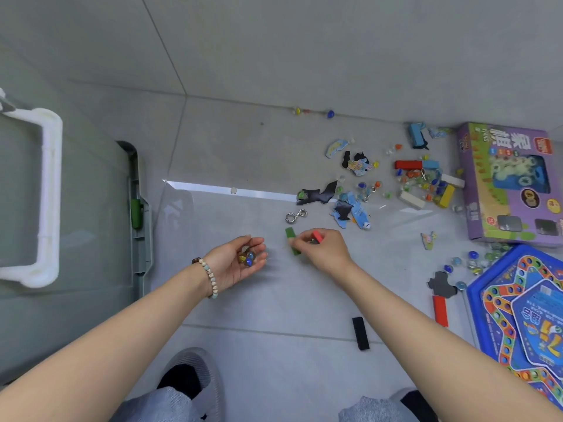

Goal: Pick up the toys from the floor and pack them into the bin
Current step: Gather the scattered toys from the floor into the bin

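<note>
Grey floor tiles carry the scattered toys. Left hand [236,261], palm up, cups several marbles [246,258]. Right hand [324,249], just beside it but not touching, pinches a red block [317,236]; its fingertips also touch a green block [290,234]. A wire ring puzzle [295,215] lies beyond. The bin [138,226] stands at far left, and a purple game box [511,184] at far right.
</note>
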A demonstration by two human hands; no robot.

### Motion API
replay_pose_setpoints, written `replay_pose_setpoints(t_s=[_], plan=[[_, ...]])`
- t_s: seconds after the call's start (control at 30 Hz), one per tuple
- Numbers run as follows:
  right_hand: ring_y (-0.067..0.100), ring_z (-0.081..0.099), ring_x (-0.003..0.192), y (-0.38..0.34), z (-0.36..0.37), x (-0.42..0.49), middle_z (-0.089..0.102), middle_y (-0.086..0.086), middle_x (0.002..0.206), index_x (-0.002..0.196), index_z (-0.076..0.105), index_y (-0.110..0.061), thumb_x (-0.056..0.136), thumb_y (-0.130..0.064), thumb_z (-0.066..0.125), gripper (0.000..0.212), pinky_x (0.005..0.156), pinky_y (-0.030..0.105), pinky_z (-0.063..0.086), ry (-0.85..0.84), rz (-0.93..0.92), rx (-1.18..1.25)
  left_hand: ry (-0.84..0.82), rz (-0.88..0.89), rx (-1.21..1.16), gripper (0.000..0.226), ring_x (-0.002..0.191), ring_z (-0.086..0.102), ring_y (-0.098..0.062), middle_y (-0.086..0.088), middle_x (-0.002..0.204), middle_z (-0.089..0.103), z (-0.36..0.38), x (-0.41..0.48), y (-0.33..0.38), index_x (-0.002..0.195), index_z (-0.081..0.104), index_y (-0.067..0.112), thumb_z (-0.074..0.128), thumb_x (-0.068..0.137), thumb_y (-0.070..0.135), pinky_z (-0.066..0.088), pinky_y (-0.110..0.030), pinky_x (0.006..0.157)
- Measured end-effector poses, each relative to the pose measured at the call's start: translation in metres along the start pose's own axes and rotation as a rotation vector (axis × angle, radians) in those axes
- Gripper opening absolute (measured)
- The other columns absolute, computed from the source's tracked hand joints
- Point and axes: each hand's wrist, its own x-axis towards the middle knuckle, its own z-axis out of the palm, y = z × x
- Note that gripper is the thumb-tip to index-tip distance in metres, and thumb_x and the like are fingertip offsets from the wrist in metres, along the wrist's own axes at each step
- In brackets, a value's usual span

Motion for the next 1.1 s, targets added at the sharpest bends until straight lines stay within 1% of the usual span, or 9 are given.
replay_pose_setpoints(t_s=[0.1,0.17,0.27,0.37,0.5,0.67,0.87,1.03,1.1], plan=[[0.008,0.031,0.041,0.007,-0.031,-0.017,0.053,0.003,0.067,0.087,0.067,-0.009,0.081,-0.021,0.071,0.014,0.037,0.018,0.026,-0.051,0.14,0.441,0.018,0.001,0.074,0.026,0.048,0.064,-0.013,-0.003,0.06,0.066,0.008,-0.001,-0.006,0.085,0.061,0.006,0.045,0.098,0.021,0.056,-0.024,0.048],[0.007,0.028,0.041,0.018,-0.055,-0.034,0.06,0.005,0.074,0.096,0.064,-0.004,0.085,-0.02,0.066,0.019,0.037,0.017,0.023,-0.07,0.145,0.583,0.03,0.008,0.248,0.027,0.044,0.058,-0.008,0.0,0.061,0.059,0.02,-0.003,-0.015,0.083,0.061,0.009,0.045,0.098,0.025,0.051,-0.018,0.044],[0.009,0.028,0.042,0.05,-0.083,-0.065,0.067,0.016,0.089,0.098,0.064,-0.005,0.084,-0.02,0.068,0.021,0.037,0.018,0.025,-0.021,0.166,0.53,0.006,0.036,0.587,0.029,0.042,0.042,-0.004,0.004,0.061,0.044,0.047,-0.005,-0.039,0.083,0.062,0.014,0.043,0.099,0.029,0.037,-0.013,0.038],[0.009,0.03,0.038,0.088,-0.091,-0.096,0.055,0.004,0.058,0.092,0.068,-0.006,0.079,-0.017,0.074,0.018,0.036,0.018,0.026,0.099,0.222,0.374,-0.09,0.003,0.808,0.026,0.042,0.035,-0.005,0.005,0.062,0.04,0.066,-0.004,-0.077,0.096,0.063,0.015,0.038,0.1,0.024,0.027,-0.013,0.036],[0.002,0.035,0.033,0.12,-0.084,-0.123,0.054,-0.004,0.056,0.083,0.07,-0.012,0.077,-0.014,0.076,0.009,0.034,0.016,0.029,0.192,0.287,0.3,-0.17,-0.031,1.13,0.025,0.045,0.037,-0.008,0.002,0.065,0.043,0.074,-0.003,-0.123,0.109,0.057,0.012,0.035,0.099,0.016,0.026,-0.011,0.035],[0.0,0.039,0.03,0.129,-0.064,-0.128,0.053,-0.016,0.04,0.089,0.071,-0.006,0.077,-0.015,0.076,0.016,0.035,0.012,0.03,0.249,0.332,0.368,-0.246,-0.04,1.246,0.019,0.046,0.033,-0.01,-0.001,0.065,0.041,0.087,-0.005,-0.138,0.097,0.059,0.014,0.041,0.097,0.023,0.026,-0.016,0.041],[0.006,0.031,0.033,0.114,-0.043,-0.118,0.052,0.003,0.056,0.09,0.07,-0.007,0.083,-0.019,0.071,0.014,0.035,0.017,0.028,0.29,0.333,0.56,-0.252,0.054,1.178,0.032,0.034,0.034,-0.003,0.0,0.061,0.041,0.107,0.004,-0.13,0.072,0.05,0.014,0.036,0.1,0.021,0.025,-0.015,0.038],[0.005,0.033,0.035,0.102,-0.067,-0.096,0.05,-0.006,0.052,0.087,0.068,-0.012,0.08,-0.019,0.074,0.011,0.036,0.017,0.03,0.359,0.245,0.557,-0.145,0.283,1.135,0.019,0.038,0.041,0.0,-0.001,0.064,0.045,0.116,0.009,-0.107,0.106,0.055,0.016,0.037,0.1,0.016,0.029,-0.008,0.035],[0.002,0.037,0.036,0.108,-0.085,-0.094,0.051,-0.009,0.053,0.086,0.068,-0.012,0.08,-0.018,0.075,0.011,0.037,0.016,0.032,0.399,0.2,0.527,-0.134,0.355,1.186,0.018,0.051,0.041,-0.008,0.0,0.065,0.047,0.113,0.012,-0.101,0.098,0.057,0.015,0.039,0.1,0.018,0.034,-0.012,0.044]])
